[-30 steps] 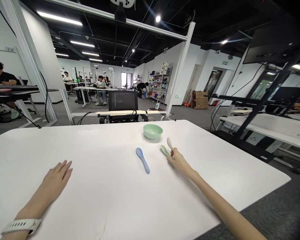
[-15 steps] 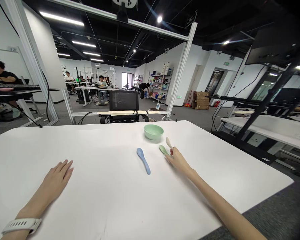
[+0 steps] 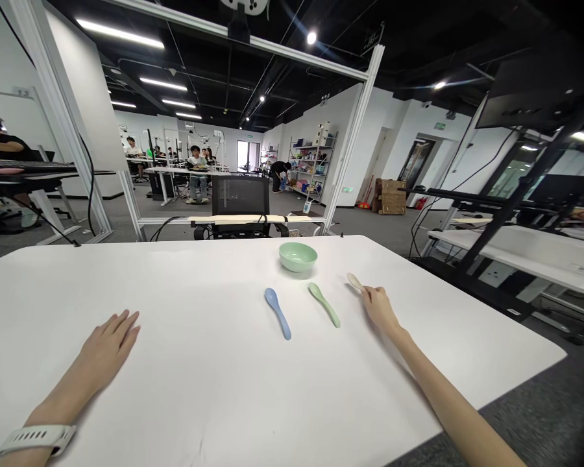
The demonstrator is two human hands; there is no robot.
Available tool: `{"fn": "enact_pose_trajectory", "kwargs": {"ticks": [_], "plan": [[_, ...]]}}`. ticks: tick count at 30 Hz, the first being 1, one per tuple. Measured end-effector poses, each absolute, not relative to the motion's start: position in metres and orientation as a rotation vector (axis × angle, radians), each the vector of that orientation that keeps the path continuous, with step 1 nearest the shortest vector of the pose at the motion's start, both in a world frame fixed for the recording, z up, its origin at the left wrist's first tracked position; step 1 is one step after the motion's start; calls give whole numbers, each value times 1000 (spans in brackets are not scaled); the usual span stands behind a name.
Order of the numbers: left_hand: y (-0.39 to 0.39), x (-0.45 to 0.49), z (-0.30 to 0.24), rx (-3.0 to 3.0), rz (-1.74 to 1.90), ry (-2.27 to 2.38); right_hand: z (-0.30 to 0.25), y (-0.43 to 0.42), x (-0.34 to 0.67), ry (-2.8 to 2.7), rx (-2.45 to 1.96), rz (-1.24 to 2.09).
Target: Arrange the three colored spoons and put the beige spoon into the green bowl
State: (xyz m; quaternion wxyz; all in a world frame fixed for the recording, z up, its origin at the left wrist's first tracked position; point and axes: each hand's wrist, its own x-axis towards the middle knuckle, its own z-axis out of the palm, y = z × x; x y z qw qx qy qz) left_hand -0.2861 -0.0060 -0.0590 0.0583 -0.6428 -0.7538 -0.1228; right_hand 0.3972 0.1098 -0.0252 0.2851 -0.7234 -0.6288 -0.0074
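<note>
My right hand (image 3: pixel 380 309) is closed around the handle of a cream-coloured spoon (image 3: pixel 354 281), whose bowl points to the far left; whether it touches the table I cannot tell. To the left of that hand lies a green spoon (image 3: pixel 325 305), and further left a blue spoon (image 3: pixel 278 314), both with handles toward me. Behind the spoons stands a light green bowl (image 3: pixel 298 257). My left hand (image 3: pixel 108 347) rests flat on the white table (image 3: pixel 199 383), fingers stretched out and holding nothing.
A metal frame (image 3: pixel 353 136) rises behind the table's far edge. Past it stands a black office chair (image 3: pixel 241 196). A black monitor stand (image 3: pixel 501 207) and another white desk (image 3: pixel 530 259) are at the right. Several people sit or stand in the background.
My right hand has moved right with the cream-coloured spoon, away from the green spoon, whose handle now shows fully. My left hand stays in place.
</note>
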Motion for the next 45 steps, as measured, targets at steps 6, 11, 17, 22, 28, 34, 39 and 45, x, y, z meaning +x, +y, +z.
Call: {"fn": "enact_pose_trajectory", "kwargs": {"ticks": [6,11,17,22,28,34,39,45], "plan": [[-6,-288,-61,-1943,-359,-2292,-29,110,399,-1693,-2088,-47],[-4,-293,-66,-1947,-400,-2257,-27,114,398,-1728,-2140,-89],[-2,-294,-66,-1970,-397,-2273,-31,119,399,-1763,-2162,-140],[-2,-294,-66,-1968,-394,-2286,-33,120,400,-1781,-2158,-194],[-2,-295,-68,-1963,-396,-2277,-30,118,396,-1772,-2202,-212],[-2,-297,-68,-1975,-399,-2263,-29,117,393,-1743,-2199,-210],[-1,-297,-70,-1967,-405,-2262,-31,117,394,-1749,-2180,-192],[-1,-296,-69,-1961,-387,-2269,-31,119,394,-1699,-2042,-347]]}}
